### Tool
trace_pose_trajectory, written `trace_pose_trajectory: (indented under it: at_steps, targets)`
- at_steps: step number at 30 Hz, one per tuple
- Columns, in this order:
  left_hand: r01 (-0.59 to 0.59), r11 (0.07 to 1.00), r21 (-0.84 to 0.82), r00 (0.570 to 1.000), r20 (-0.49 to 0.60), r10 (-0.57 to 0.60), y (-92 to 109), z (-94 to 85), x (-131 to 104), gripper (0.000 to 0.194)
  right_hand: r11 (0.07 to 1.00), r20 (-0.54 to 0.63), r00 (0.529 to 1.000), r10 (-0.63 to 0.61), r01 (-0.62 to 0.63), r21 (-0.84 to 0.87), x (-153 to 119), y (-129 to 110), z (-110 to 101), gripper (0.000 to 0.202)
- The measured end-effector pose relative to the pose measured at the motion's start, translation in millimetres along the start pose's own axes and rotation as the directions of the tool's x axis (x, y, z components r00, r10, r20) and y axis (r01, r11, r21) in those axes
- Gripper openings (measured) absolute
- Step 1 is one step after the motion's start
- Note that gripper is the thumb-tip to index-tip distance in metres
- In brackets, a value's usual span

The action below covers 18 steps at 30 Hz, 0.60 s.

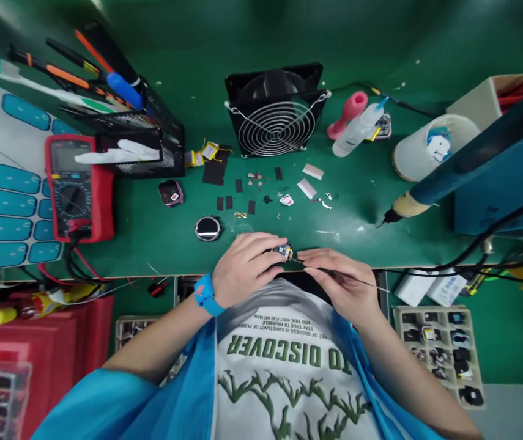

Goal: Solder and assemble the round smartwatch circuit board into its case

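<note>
Left hand [245,266], with a blue band at the wrist, is curled around a small round electronic part with exposed circuitry [283,251], pinning it at the near edge of the green table [160,241]. Just right of that part, the right hand [341,281] pinches a thin metal probe [334,272] whose tip touches it. Left of the part lies a round silver-rimmed disc [207,228]; far left sits a red multimeter [75,186]. Behind the part stands a black wire-guarded fan [274,113].

head cam; looks steeply down; near over green bench [151,232] edge
</note>
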<state>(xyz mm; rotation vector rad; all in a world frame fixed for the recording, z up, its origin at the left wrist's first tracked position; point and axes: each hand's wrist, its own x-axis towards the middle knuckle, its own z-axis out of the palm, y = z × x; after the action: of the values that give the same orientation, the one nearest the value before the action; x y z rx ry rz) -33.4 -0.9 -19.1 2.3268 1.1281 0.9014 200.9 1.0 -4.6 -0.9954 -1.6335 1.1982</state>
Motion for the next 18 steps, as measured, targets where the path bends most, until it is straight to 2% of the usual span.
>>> trace_pose_trajectory:
  at_steps: [5, 10, 18]
  targets:
    - [0.014, 1.0, 0.014, 1.0, 0.006, -0.015, 0.8, 0.3, 0.5, 0.005, 0.987, 0.024, 0.996, -0.088, 0.091, -0.132, -0.9, -0.4, 4.3, 0.025]
    - [0.034, 0.999, 0.01, 0.999, 0.027, -0.034, 1.0, -0.9, 0.6, 0.002, 0.978, -0.007, 0.996, -0.088, 0.085, -0.19, -2.9, 0.0, 6.8, 0.025]
    - [0.047, 0.998, 0.028, 0.998, 0.039, -0.048, 1.6, -0.3, 0.0, 0.003, 0.971, 0.045, 0.995, -0.093, 0.101, -0.218, -1.3, -1.4, 1.7, 0.022]
